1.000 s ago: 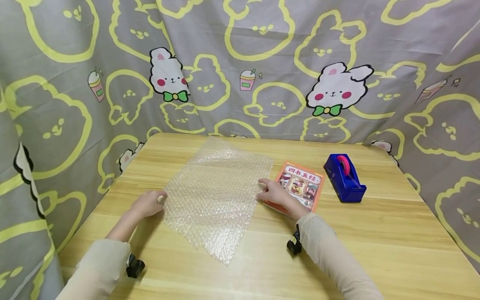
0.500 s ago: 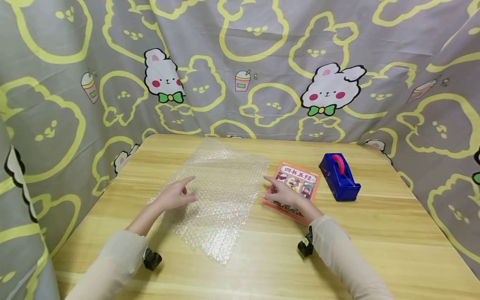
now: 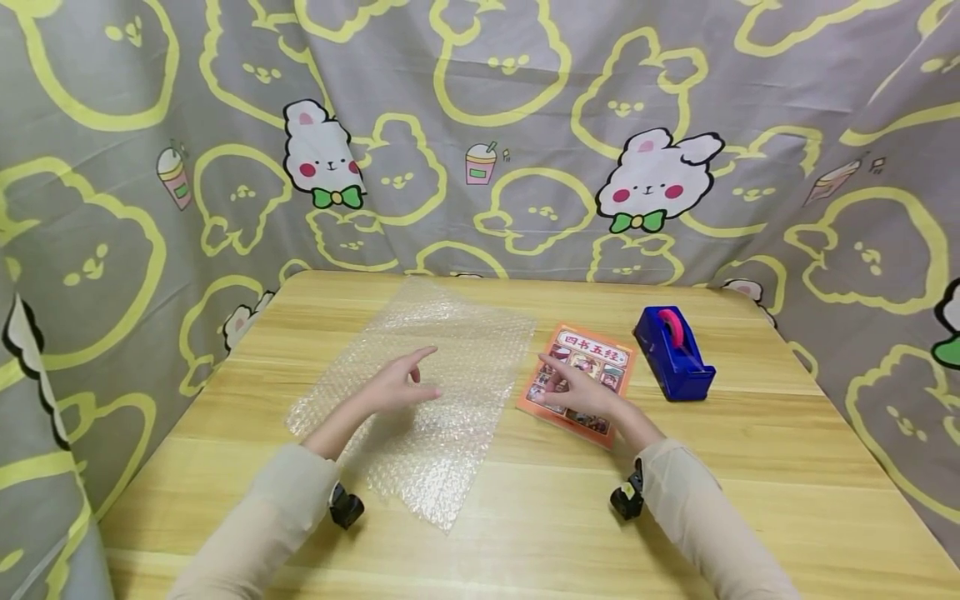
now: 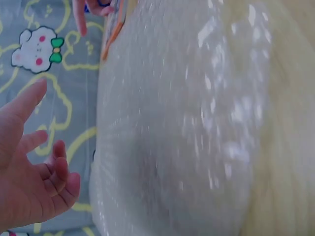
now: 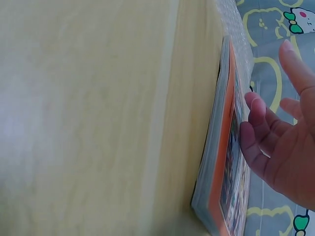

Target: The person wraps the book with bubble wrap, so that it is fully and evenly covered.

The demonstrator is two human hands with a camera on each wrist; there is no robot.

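A sheet of clear bubble wrap (image 3: 480, 342) lies flat on the wooden table. Above it, in the head view, hovers my left hand (image 3: 393, 386), empty, with index finger and thumb extended. The left wrist view shows the other fingers of that left hand (image 4: 34, 172) loosely bent, apart from the sheet. Right of the wrap lies an orange-covered book (image 3: 592, 340) with Chinese characters on the front. My right hand (image 3: 583, 395) is over the book, holding nothing, index finger pointing left. In the right wrist view, the bent fingers of the right hand (image 5: 285, 147) overlap the book's cover (image 5: 229, 147).
A blue tape dispenser (image 3: 678, 362) with a pink-cored roll stands right of the book. The table (image 3: 780, 433) ends at the back against a grey curtain (image 3: 420, 75) printed with cartoon rabbits, which also hangs along both sides.
My left hand has left the wrap's left edge and moved right over its middle. My right hand has moved slightly right, off the wrap's right edge. The head view has shifted slightly.
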